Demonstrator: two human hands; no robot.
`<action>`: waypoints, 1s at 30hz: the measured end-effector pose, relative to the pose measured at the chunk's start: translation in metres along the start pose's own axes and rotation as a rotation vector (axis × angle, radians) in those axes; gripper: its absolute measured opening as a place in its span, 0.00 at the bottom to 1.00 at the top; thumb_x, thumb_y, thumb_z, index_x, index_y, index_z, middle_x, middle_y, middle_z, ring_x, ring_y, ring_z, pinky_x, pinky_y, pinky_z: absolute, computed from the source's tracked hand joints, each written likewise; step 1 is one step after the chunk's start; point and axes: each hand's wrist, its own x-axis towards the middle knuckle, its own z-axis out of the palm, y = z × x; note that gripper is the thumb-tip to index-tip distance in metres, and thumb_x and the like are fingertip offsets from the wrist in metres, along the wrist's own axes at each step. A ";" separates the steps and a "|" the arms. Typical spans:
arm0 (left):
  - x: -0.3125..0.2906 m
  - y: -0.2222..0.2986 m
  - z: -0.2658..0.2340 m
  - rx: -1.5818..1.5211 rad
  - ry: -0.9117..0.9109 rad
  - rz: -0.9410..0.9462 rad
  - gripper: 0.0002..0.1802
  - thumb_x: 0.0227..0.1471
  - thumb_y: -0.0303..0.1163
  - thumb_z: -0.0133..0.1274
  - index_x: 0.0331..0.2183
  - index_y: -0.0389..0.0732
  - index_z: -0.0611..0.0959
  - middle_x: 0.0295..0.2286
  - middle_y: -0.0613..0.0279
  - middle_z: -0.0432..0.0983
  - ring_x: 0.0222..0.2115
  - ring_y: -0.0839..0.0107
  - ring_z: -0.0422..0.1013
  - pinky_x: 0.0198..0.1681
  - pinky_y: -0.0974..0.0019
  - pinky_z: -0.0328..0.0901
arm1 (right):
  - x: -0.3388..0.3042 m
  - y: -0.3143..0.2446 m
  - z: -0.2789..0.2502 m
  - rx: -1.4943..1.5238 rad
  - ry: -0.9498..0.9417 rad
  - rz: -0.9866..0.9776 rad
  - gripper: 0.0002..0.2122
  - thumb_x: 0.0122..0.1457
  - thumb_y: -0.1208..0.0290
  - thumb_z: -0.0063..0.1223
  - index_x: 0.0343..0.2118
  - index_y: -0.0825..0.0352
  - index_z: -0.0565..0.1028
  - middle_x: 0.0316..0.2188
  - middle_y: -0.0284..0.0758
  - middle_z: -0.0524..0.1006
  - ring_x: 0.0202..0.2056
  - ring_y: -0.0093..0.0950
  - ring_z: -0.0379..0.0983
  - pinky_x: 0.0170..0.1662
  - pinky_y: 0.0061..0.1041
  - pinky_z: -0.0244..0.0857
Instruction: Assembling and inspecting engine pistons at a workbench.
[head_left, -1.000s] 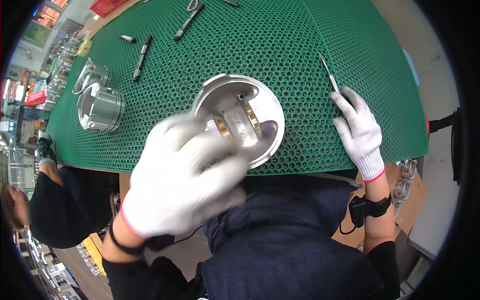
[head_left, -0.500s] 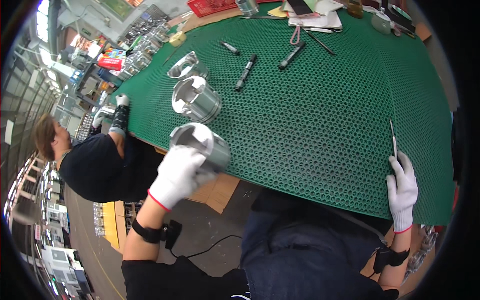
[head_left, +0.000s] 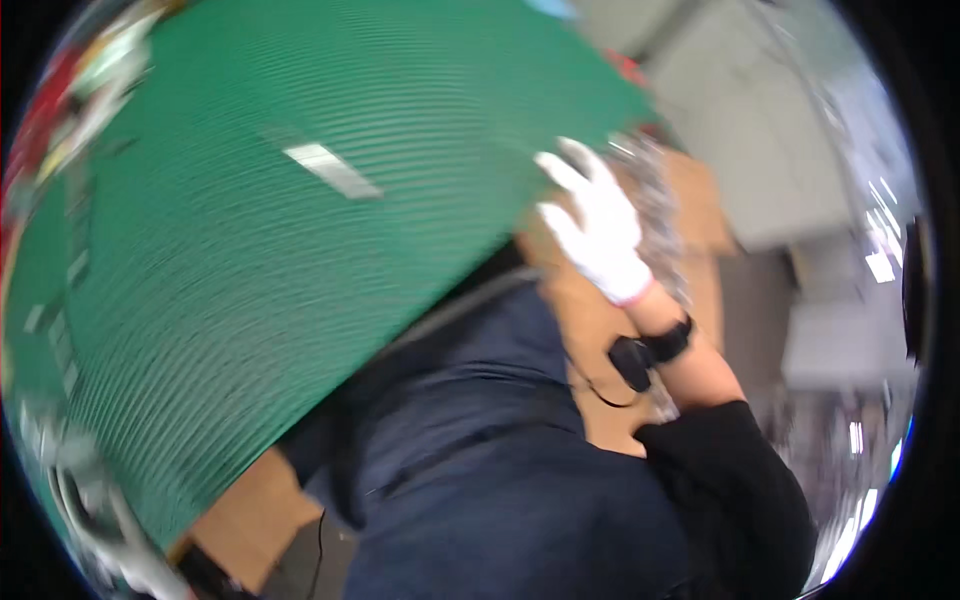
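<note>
The picture is heavily smeared by motion. My right hand [head_left: 603, 225], in a white knitted glove, is raised beside the right edge of the green mat [head_left: 330, 290]. Its fingers are spread, and nothing shows in them. Well to its left a flat silvery strip [head_left: 333, 171] lies on the mat, too blurred to name. At the lower left rim a grey metal piston [head_left: 82, 495] appears beside the mat's near edge. The white glove of my left hand [head_left: 150, 572] is against or close to it; its fingers are not readable.
Brown cardboard [head_left: 245, 520] shows below the table's near edge, and more cardboard [head_left: 700, 205] stands on the right, next to shiny clear wrapping [head_left: 655, 195]. Dark marker-like sticks [head_left: 62, 350] lie at the mat's left. A pale cabinet-like block [head_left: 750, 130] is at the upper right.
The view has swung to the right, so the mat, piston and left hand slid leftward in it. My right hand has left the thin metal tool and lifted off the mat, fingers spread.
</note>
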 end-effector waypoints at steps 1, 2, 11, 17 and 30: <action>-0.003 0.021 0.009 -0.171 -0.099 0.273 0.32 0.59 0.34 0.49 0.60 0.34 0.61 0.59 0.51 0.60 0.58 0.56 0.61 0.61 0.53 0.56 | -0.031 0.027 -0.012 -0.109 -0.056 0.137 0.20 0.56 0.60 0.54 0.53 0.52 0.72 0.55 0.41 0.69 0.53 0.41 0.67 0.52 0.37 0.65; 0.007 0.079 0.020 -0.380 -0.083 0.419 0.31 0.57 0.39 0.53 0.57 0.36 0.65 0.50 0.54 0.66 0.48 0.61 0.66 0.52 0.56 0.61 | -0.074 0.059 -0.031 -0.214 -0.115 0.258 0.20 0.57 0.59 0.54 0.53 0.52 0.72 0.54 0.41 0.69 0.53 0.41 0.67 0.53 0.37 0.65; 0.034 0.197 0.073 -1.096 -0.611 0.554 0.32 0.58 0.42 0.52 0.56 0.33 0.64 0.54 0.45 0.63 0.51 0.55 0.66 0.56 0.57 0.62 | -0.565 0.048 -0.239 -0.322 -0.643 1.709 0.19 0.57 0.59 0.48 0.48 0.64 0.75 0.43 0.46 0.78 0.45 0.44 0.74 0.50 0.34 0.66; 0.046 0.188 0.128 -1.293 -1.127 0.536 0.31 0.62 0.43 0.45 0.59 0.35 0.62 0.57 0.50 0.62 0.56 0.58 0.63 0.60 0.56 0.58 | -0.656 -0.046 -0.144 -0.051 -1.127 1.695 0.23 0.56 0.54 0.50 0.51 0.63 0.73 0.52 0.44 0.73 0.53 0.42 0.69 0.54 0.37 0.64; 0.060 0.243 0.128 -0.893 -1.125 0.054 0.25 0.64 0.42 0.41 0.57 0.38 0.66 0.53 0.57 0.66 0.49 0.69 0.66 0.55 0.64 0.58 | -0.808 0.037 -0.142 -0.349 -0.556 2.354 0.35 0.53 0.45 0.47 0.56 0.69 0.66 0.50 0.51 0.73 0.54 0.45 0.69 0.55 0.36 0.63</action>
